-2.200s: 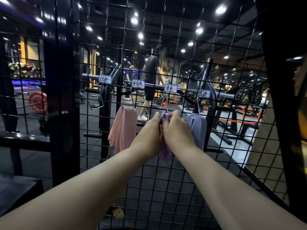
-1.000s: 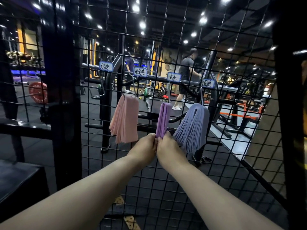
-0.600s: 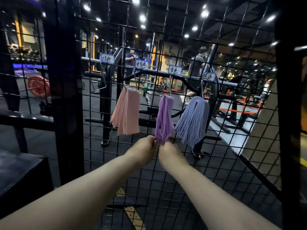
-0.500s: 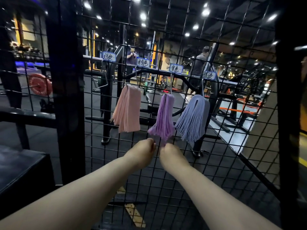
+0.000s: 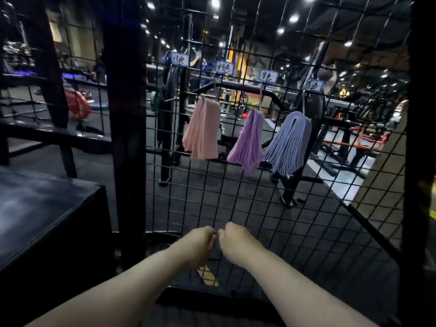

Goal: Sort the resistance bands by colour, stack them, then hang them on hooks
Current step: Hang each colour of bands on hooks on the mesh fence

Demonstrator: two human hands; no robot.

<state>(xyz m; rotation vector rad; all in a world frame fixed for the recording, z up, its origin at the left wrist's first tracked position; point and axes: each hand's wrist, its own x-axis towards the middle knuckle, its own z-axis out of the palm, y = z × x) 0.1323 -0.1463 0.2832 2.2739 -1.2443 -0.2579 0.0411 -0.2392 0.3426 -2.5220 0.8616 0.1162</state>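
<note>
I've let go of the purple bands (image 5: 249, 142). Two seconds back both my hands were bunched round them up at the hook; now my left hand (image 5: 198, 244) and right hand (image 5: 236, 241) sit low and near, well below them, holding nothing. The bundle hangs free, its lower ends fanned out wider than before.
</note>
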